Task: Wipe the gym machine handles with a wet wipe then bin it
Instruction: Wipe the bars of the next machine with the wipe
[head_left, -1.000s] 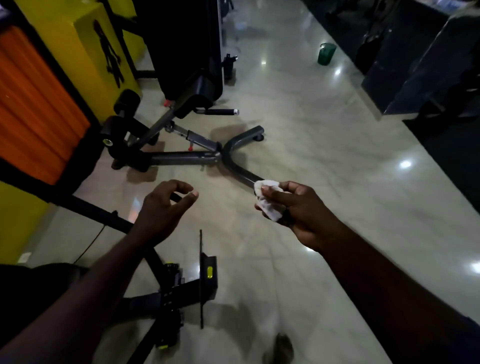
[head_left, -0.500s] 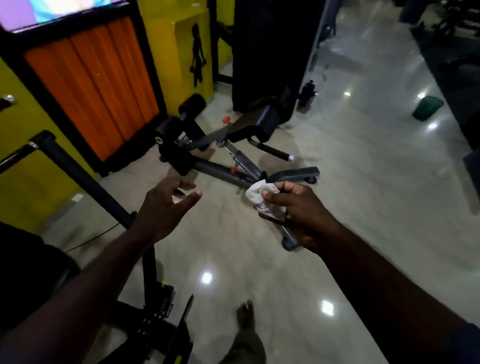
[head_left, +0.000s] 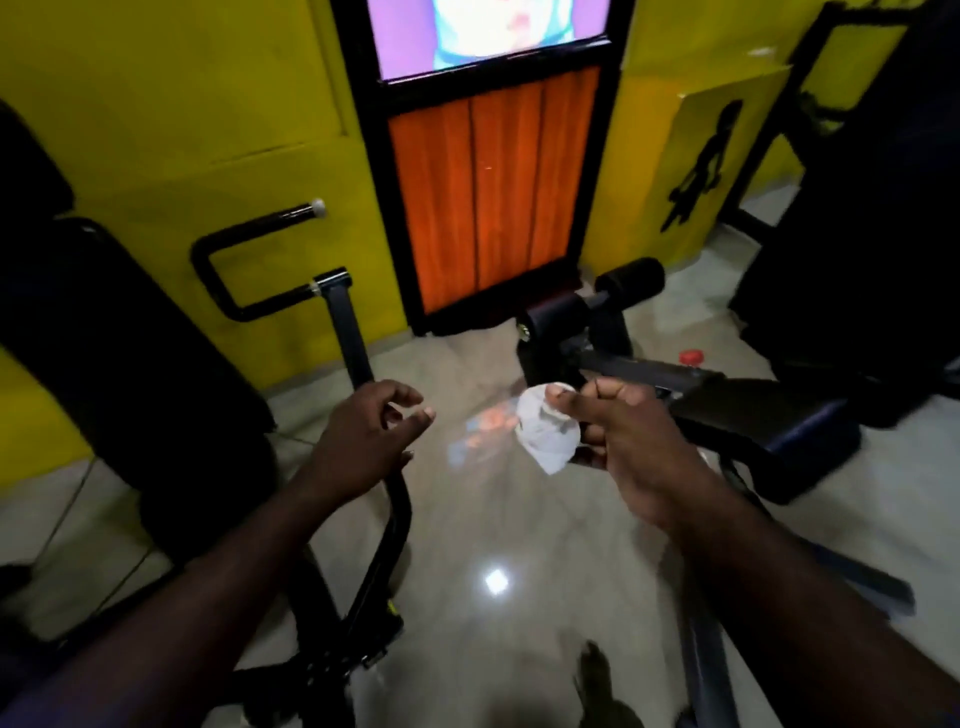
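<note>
Head view: right hand (head_left: 623, 436) pinches the crumpled wet wipe (head_left: 548, 434); left hand (head_left: 363, 441) loosely curled, empty. Wiping apparently pending; next, bring wipe onto the black handle (head_left: 260, 224).

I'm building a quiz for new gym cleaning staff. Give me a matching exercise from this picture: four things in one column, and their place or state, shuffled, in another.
1 wet wipe
2 left hand
3 red knob
4 bent black handle

A by the bench frame
B in front of the yellow wall
C empty, fingers loosely curled
D gripped in the right hand

Pairs: 1-D, 2-C, 3-A, 4-B
</note>
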